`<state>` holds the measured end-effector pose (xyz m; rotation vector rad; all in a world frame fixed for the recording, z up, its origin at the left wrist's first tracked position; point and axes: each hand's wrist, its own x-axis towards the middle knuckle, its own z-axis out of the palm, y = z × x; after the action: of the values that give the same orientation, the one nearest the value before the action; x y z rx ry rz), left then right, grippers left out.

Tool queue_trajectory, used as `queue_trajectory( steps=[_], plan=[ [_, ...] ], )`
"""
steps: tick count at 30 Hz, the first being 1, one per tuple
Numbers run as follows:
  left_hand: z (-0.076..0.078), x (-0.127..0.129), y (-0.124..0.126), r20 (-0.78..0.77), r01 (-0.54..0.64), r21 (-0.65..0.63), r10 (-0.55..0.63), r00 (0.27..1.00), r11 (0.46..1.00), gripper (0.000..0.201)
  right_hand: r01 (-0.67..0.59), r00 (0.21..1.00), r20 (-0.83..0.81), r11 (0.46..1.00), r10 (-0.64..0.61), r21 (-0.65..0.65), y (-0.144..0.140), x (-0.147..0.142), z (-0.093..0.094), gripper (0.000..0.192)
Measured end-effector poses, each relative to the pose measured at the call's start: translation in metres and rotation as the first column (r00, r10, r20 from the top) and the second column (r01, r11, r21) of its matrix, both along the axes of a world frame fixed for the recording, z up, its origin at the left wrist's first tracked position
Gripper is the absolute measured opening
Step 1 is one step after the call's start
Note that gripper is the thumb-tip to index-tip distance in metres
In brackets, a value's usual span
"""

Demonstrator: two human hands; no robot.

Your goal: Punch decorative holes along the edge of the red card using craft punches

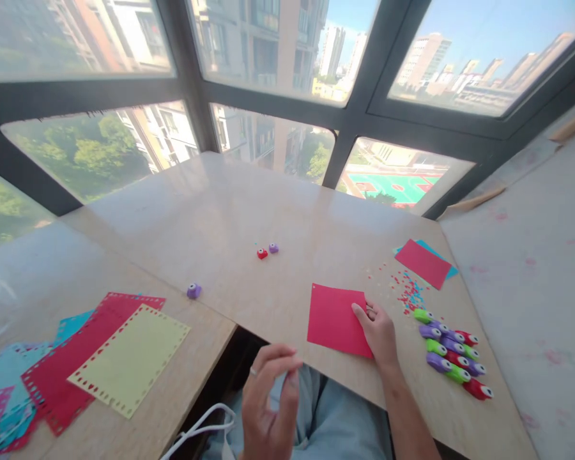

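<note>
From beside the pale counter (211, 198), I see a seated person with a red square sheet (338, 319) lying flat near the counter's front edge, directly before them. The right hand (378, 329) pinches its right side, thumb on top and fingers curled around the edge, probably to steady it while leaving most of the paper uncovered. A tiny pale mark, maybe a hole, shows at its far left corner.

The left hand (273, 390) hangs above the lap, fingers bent, thumb and forefinger nearly meeting; whether anything tiny sits between them, I can't tell.

To the right, purple, green and red punches (453, 358) with eye-like tops stand in close rows, apparently grouped for easy reach. Just beyond them lie red and blue paper bits (409, 294), seemingly gathered away from the sheet. At the left, a yellow sheet (131, 358) with hole-lined edges overlaps other punched papers (48, 377), as though finished pieces are stacked aside.
</note>
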<state>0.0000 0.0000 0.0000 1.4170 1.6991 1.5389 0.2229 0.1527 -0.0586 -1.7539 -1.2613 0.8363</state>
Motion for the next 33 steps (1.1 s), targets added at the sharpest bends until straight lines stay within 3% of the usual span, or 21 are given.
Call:
queue_trajectory(
  steps=[5, 9, 12, 16, 19, 23, 33],
  plan=[
    [-0.022, -0.022, 0.098, -0.031, -0.272, -0.057, 0.270, 0.962, 0.961, 0.022, 0.011, 0.998, 0.062, 0.998, -0.015, 0.055, -0.009, -0.003, 0.004, 0.074],
    [-0.043, -0.050, 0.158, -0.125, -0.426, -0.087, 0.414, 0.901, 0.901, 0.033, 0.001, 1.000, -0.003, 0.996, -0.001, 0.089, -0.018, -0.004, 0.004, 0.077],
    [-0.054, -0.073, 0.192, -0.317, -0.356, -0.010, 0.335, 0.888, 0.935, 0.041, 0.005, 0.999, -0.039, 0.995, -0.001, 0.099, -0.019, -0.003, 0.000, 0.077],
    [-0.064, -0.101, 0.226, -0.484, -0.259, -0.055, 0.201, 0.852, 0.964, 0.048, -0.012, 1.000, -0.023, 0.995, 0.014, 0.095, -0.019, -0.001, -0.005, 0.072],
    [-0.069, -0.112, 0.236, -0.541, -0.169, -0.104, 0.087, 0.836, 0.980, 0.040, -0.009, 1.000, 0.004, 0.996, 0.009, 0.091, -0.019, 0.000, -0.006, 0.071],
    [-0.072, -0.114, 0.234, -0.561, -0.118, -0.116, 0.033, 0.827, 0.986, 0.033, 0.013, 1.000, 0.016, 0.996, -0.014, 0.090, -0.020, 0.000, -0.006, 0.072],
    [-0.064, -0.106, 0.207, -0.656, 0.040, -0.186, -0.155, 0.738, 0.982, 0.053, -0.035, 0.997, 0.072, 0.996, 0.030, 0.081, -0.012, 0.000, -0.006, 0.069]
  ],
)
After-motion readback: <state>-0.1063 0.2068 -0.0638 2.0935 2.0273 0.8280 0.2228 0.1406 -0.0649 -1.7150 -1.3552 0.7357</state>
